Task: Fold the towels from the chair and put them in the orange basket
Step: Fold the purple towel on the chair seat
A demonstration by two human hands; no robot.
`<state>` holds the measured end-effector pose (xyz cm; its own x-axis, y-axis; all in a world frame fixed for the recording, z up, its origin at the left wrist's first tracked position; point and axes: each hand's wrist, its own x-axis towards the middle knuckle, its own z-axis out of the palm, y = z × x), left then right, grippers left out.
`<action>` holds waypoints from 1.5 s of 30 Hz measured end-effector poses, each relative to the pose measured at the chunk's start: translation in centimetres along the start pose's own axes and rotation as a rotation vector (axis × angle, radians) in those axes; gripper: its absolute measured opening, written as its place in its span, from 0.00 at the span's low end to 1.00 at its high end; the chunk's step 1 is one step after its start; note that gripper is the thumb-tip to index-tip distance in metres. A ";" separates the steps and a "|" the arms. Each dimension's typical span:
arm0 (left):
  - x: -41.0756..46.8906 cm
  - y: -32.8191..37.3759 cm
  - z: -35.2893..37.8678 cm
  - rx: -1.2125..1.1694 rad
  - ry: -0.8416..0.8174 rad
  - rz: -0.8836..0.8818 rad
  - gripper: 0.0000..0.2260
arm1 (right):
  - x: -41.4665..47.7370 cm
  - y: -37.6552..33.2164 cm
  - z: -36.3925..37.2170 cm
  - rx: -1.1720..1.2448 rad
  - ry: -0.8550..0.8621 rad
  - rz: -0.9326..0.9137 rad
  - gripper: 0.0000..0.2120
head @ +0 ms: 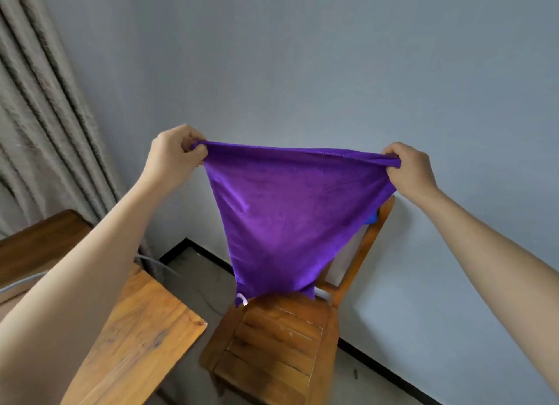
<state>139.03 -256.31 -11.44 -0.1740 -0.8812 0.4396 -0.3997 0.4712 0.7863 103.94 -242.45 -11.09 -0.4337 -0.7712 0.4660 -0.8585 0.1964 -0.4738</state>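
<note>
Wooden chair (281, 338) and table (142, 329) on floor (193, 271)

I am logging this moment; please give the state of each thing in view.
purple towel: unfolded, held stretched between both hands
left hand: pinches its left corner
right hand: pinches its right corner
chair: upright, behind the towel
blue cloth: on the chair back, mostly hidden

Soft, diffuse, moderately bright light casting only faint shadows; the purple towel (287, 217) is evenly lit, the wall (332, 56) darker toward the top. Wide-angle distortion bends the curtain (39, 102) and enlarges the left forearm (90, 268) and right forearm (499, 253) at the lower edges; fine detail slightly soft
</note>
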 end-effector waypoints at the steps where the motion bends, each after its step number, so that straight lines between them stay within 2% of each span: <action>1: -1.0 0.2 -0.2 -0.013 -0.025 -0.021 0.12 | -0.5 0.4 -0.2 0.044 -0.056 0.020 0.13; 5: -7.7 0.9 -0.8 -0.015 -0.132 -0.144 0.07 | -4.0 3.2 -2.0 0.164 -0.375 0.029 0.14; 10: -16.8 0.5 -0.4 0.090 -0.359 -0.299 0.11 | -10.2 7.6 -2.6 0.251 -0.687 0.074 0.16; 14: -22.2 -0.9 0.5 0.123 -0.513 -0.441 0.05 | -14.5 10.6 -1.5 0.294 -0.774 0.150 0.16; 17: -26.8 -3.0 1.3 0.121 -0.593 -0.577 0.04 | -18.3 12.9 0.6 0.315 -0.870 0.254 0.16; 21: -31.0 -6.6 3.4 0.077 -0.500 -0.789 0.05 | -21.4 15.6 4.2 0.344 -0.948 0.437 0.16; 24: -32.1 -8.9 6.0 0.030 -0.340 -0.855 0.07 | -22.8 16.6 6.9 0.452 -0.916 0.624 0.14; 28: -32.3 -11.6 9.8 -0.039 -0.155 -0.972 0.05 | -24.0 17.6 10.3 0.738 -0.785 0.972 0.10; 31: -31.6 -13.1 12.3 -0.103 -0.046 -1.038 0.05 | -24.7 18.2 12.7 0.837 -0.685 1.122 0.06; 35: -29.1 -15.4 15.5 -0.103 -0.010 -1.051 0.06 | -23.9 19.3 15.8 0.806 -0.507 1.221 0.06; 39: -26.4 -18.5 18.5 -0.050 0.023 -1.069 0.06 | -22.8 20.1 19.5 0.653 -0.354 1.273 0.04; 45: -24.4 -25.6 23.3 0.068 0.072 -1.139 0.07 | -21.7 22.2 28.3 0.479 -0.250 1.259 0.13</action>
<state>132.52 -247.80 -52.37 0.3720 -0.7895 -0.4881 -0.3399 -0.6052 0.7199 102.08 -238.49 -52.86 -0.7388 -0.3265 -0.5896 0.2755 0.6521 -0.7063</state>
